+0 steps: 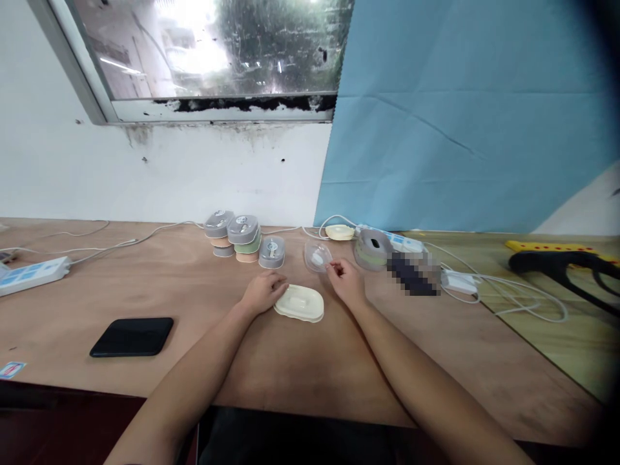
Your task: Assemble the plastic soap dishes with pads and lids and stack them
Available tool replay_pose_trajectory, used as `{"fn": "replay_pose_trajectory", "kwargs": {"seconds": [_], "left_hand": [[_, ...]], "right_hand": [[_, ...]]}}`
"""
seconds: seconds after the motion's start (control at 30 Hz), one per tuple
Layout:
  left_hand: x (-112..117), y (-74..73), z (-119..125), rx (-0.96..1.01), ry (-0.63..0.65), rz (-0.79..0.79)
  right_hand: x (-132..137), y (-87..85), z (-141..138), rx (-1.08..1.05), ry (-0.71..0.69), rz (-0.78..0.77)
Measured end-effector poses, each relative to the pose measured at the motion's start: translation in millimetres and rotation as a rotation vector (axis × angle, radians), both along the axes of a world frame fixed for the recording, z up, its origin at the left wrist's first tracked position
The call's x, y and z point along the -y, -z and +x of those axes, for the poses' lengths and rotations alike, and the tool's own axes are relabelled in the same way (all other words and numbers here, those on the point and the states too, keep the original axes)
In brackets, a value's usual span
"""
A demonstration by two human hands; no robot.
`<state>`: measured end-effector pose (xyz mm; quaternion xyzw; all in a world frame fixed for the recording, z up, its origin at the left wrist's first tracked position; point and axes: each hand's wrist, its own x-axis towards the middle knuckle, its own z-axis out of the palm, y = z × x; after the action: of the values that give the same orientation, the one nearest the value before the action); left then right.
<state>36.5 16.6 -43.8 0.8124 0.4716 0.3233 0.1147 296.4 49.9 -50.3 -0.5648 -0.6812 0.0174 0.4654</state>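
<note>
A cream, shallow, rounded plastic tray (pixel 299 303) lies flat on the table in front of me. My left hand (pixel 264 292) is closed at its left edge, thumb and fingers against the rim. Just beyond it, a clear plastic cover (pixel 317 256) with a small pale piece inside rests on the tabletop. The fingertips of my right hand (pixel 346 281) are pinched at the near right edge of that cover. Part of the grip is hidden behind the curled fingers.
Stacked lidded boxes (pixel 245 239) stand back left, with a single grey box (pixel 272 252) beside them. A grey clear-topped stack (pixel 372 248) and another cream piece (pixel 340 232) are back right. A black phone (pixel 132 336), power strip (pixel 36 274) and cables (pixel 523 300) lie around.
</note>
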Motion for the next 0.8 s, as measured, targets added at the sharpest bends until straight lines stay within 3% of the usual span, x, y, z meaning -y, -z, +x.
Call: {"fn": "replay_pose_trajectory", "kwargs": {"seconds": [0.13,0.33,0.47,0.7,0.8], "left_hand": [[3.9,-4.1,1.5,-0.052,0.018,-0.028],[5.6,-5.9,2.9,-0.109,0.064,-0.046],[4.5,-4.6,2.4,-0.087,0.049,-0.055],[0.3,-0.2,-0.1,0.021,0.003,-0.003],[0.9,-1.8,-1.5,0.116,-0.032,0.001]], "right_hand": [[-5.1,0.0,1.8,-0.001,-0.009,-0.006],[-9.1,4.9,3.1,0.066,-0.170,-0.116],[-10.7,6.7,2.9,0.015,-0.190,-0.069],[0.7,-4.8,-6.0,-0.365,-0.073,0.088],[8.6,-8.8,-14.9,-0.495,-0.213,0.014]]}}
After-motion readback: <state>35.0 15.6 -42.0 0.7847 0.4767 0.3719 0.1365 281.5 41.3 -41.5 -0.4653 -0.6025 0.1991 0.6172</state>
